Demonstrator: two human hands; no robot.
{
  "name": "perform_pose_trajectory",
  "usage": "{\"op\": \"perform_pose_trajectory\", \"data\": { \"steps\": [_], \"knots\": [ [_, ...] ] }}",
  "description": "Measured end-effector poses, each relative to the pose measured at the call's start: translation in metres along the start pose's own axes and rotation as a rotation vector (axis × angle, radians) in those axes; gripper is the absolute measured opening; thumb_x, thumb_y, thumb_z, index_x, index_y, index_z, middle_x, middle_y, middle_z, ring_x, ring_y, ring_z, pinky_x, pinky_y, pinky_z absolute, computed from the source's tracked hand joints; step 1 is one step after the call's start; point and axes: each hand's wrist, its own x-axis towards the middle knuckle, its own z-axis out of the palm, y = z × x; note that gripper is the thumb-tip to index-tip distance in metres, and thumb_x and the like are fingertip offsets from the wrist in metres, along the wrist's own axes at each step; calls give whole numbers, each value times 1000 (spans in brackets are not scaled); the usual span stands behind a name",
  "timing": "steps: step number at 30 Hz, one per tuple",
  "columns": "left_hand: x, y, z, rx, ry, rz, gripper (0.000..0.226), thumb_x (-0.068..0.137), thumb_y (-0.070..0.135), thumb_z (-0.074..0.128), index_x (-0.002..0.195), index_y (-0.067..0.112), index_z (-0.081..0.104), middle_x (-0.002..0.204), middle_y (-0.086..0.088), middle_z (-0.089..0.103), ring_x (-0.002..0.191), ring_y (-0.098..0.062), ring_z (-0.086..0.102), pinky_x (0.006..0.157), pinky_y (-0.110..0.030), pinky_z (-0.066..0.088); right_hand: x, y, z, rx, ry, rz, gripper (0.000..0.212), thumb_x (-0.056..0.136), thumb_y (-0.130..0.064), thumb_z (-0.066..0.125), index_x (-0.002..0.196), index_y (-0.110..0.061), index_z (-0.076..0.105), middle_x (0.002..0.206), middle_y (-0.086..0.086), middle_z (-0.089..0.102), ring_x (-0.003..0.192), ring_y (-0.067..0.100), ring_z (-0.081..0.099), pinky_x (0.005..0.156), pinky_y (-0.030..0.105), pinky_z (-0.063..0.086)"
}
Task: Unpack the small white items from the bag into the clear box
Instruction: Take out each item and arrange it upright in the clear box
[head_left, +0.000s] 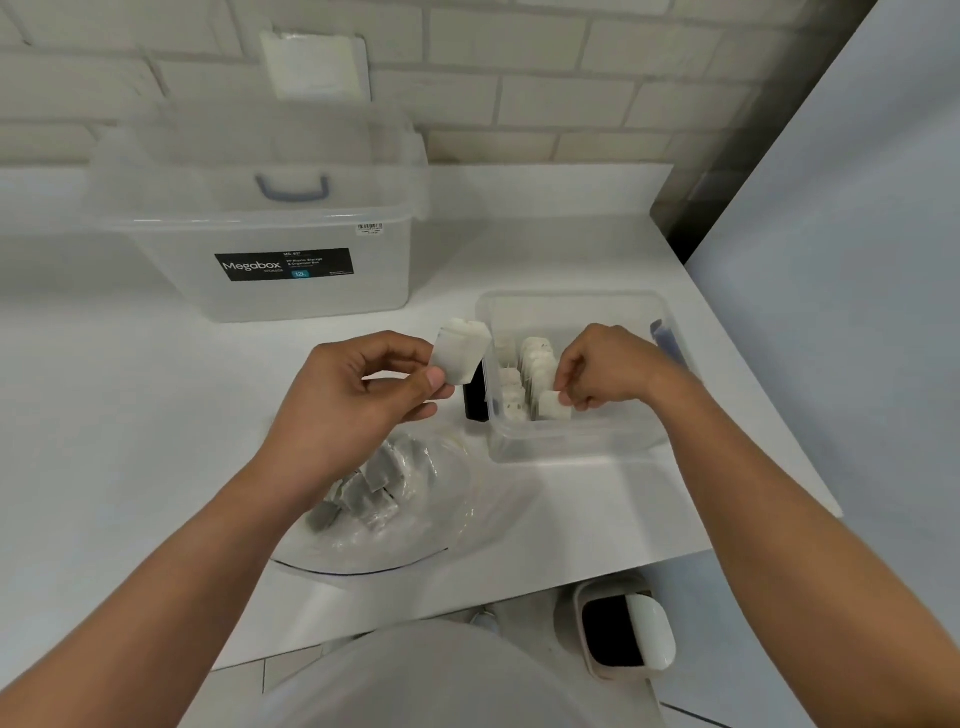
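Note:
A small clear box stands on the white counter at the right, with several small white sachets standing in a row inside. My right hand reaches into the box and pinches one white sachet at the row's near end. My left hand hovers left of the box and pinches another white sachet between thumb and fingers. Below my left hand lies the clear plastic bag, open on the counter, with several more sachets in it.
A large clear Megabox storage box stands at the back left against the brick wall. A black object lies against the small box's left side. The counter edge runs close on the right. A pedal bin sits on the floor below.

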Motion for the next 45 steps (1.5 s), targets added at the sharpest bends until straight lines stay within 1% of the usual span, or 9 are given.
{"op": "perform_pose_trajectory", "data": {
  "steps": [7, 13, 18, 20, 24, 27, 31, 38, 45],
  "knots": [
    [-6, -4, 7, 14, 3, -11, 7, 89, 8, 75, 95, 7, 74, 87, -8, 77, 87, -21, 78, 74, -28, 62, 16, 4, 17, -101, 8, 38, 10, 81, -1, 80, 82, -11, 77, 69, -5, 74, 63, 7, 74, 62, 21, 58],
    [-9, -10, 12, 4, -14, -23, 6, 89, 8, 74, 95, 8, 74, 88, -8, 78, 87, -20, 78, 74, -26, 62, 13, 8, 21, -200, 45, 36, 14, 76, -14, 87, 86, -17, 78, 88, -1, 75, 79, 15, 70, 78, 31, 60],
    [-7, -16, 18, -5, -34, -25, 6, 89, 8, 75, 95, 8, 75, 90, -7, 77, 88, -20, 78, 77, -30, 63, -18, 0, -10, -38, 317, -84, 12, 82, -27, 84, 91, -21, 77, 86, -12, 71, 85, 6, 66, 64, 14, 43],
    [-6, -18, 21, -1, -39, -22, 6, 89, 8, 75, 96, 8, 75, 90, -7, 77, 88, -20, 78, 78, -32, 63, -41, -12, -21, 134, 396, -162, 9, 83, -33, 82, 89, -28, 78, 83, -15, 72, 83, 1, 67, 69, 14, 46],
    [-2, -21, 30, 21, -63, 1, 5, 90, 8, 74, 94, 11, 76, 89, -6, 77, 87, -20, 78, 78, -33, 63, -79, -36, -26, 497, 213, -297, 19, 83, -35, 83, 101, -32, 79, 92, -10, 77, 87, 18, 74, 84, 35, 61],
    [1, -23, 36, 44, -78, 21, 6, 90, 9, 74, 96, 10, 76, 91, -8, 77, 86, -19, 78, 75, -32, 63, -87, -43, -21, 423, 163, -355, 23, 83, -35, 83, 105, -32, 79, 95, -11, 77, 88, 19, 73, 89, 39, 60],
    [6, -25, 44, 98, -86, 55, 10, 89, 10, 76, 97, 16, 77, 92, -3, 77, 84, -17, 77, 72, -30, 63, -85, -41, -19, 327, 165, -390, 8, 86, -23, 81, 94, -24, 81, 76, -11, 75, 74, 7, 72, 81, 31, 59],
    [6, -33, 45, 611, -40, 407, 32, 84, 30, 81, 115, 26, 73, 103, 14, 69, 86, -1, 68, 70, -21, 58, -55, -11, -28, 218, 424, -291, 6, 88, -28, 78, 94, -28, 81, 73, -13, 75, 72, -1, 70, 76, 21, 54],
    [7, -41, 49, 901, -162, 628, 17, 92, 28, 73, 108, 26, 78, 107, 10, 70, 82, -15, 69, 66, -39, 60, -17, 13, -8, 78, 63, -143, 10, 84, -23, 83, 93, -21, 80, 71, -6, 77, 70, 6, 74, 80, 29, 61]
  ]
}}
